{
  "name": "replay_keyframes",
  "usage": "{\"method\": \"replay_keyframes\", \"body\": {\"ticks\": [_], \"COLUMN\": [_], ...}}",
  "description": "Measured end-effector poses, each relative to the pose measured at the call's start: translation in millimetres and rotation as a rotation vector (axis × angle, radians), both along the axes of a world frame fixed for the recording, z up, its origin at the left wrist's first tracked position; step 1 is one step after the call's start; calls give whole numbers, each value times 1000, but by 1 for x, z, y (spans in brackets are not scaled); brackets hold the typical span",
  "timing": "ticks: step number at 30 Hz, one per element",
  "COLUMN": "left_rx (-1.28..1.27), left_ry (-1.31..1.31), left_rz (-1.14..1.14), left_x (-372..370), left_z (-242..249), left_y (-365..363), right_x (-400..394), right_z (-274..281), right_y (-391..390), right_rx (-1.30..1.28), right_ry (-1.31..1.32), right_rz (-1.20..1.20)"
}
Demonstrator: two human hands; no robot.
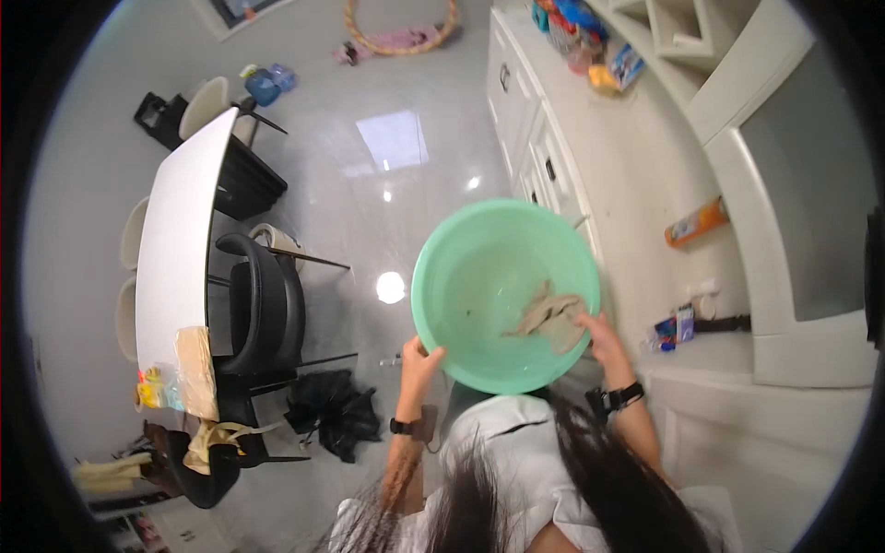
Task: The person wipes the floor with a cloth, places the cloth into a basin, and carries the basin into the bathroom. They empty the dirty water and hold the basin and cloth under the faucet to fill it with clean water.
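Note:
A large mint-green basin (461, 267) is held in front of my body, open side up. A crumpled beige cloth (551, 318) lies inside it, toward the right wall, and a small dark speck shows on the basin floor. My left hand (421, 366) grips the near left rim, with the thumb over the edge. On the right side, my right hand (602, 337) is closed round the rim close to the cloth. Fingers of both hands are partly hidden beneath the basin.
To the right runs a white cabinet counter (636, 184) with an orange can (698, 222) and small items. At left stand a white table (180, 230) and a black chair (267, 304). A black plastic bag (334, 413) lies on the floor; a hoop (406, 48) is farther off.

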State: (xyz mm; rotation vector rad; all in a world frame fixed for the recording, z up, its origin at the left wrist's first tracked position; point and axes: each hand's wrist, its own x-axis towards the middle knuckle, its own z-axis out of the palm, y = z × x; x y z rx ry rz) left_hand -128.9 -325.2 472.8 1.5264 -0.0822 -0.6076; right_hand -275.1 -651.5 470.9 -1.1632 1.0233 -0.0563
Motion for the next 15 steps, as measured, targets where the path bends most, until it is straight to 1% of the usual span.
{"method": "replay_keyframes", "body": {"ticks": [1,4,7,8,10,14,15], "left_rx": [9,-69,-51,-31,18,-7,7], "left_ry": [-5,-40,-20,-23,-16,14,24], "left_rz": [22,54,105,119,143,248,236], "left_x": [-11,-49,-90,-105,-134,-203,-220], "left_z": [3,7,4,-1,2,16,19], "left_y": [6,27,47,58,74,115,129], "right_x": [-4,-27,-52,-60,-82,-129,-141], "right_z": [2,6,-2,-3,0,13,12], "right_y": [9,25,38,43,56,102,112], "right_rx": [-10,4,-11,1,33,16,3], "right_ry": [22,0,-84,-73,-39,-68,-78], "right_rz": [-35,73,107,126,163,200,212]}}
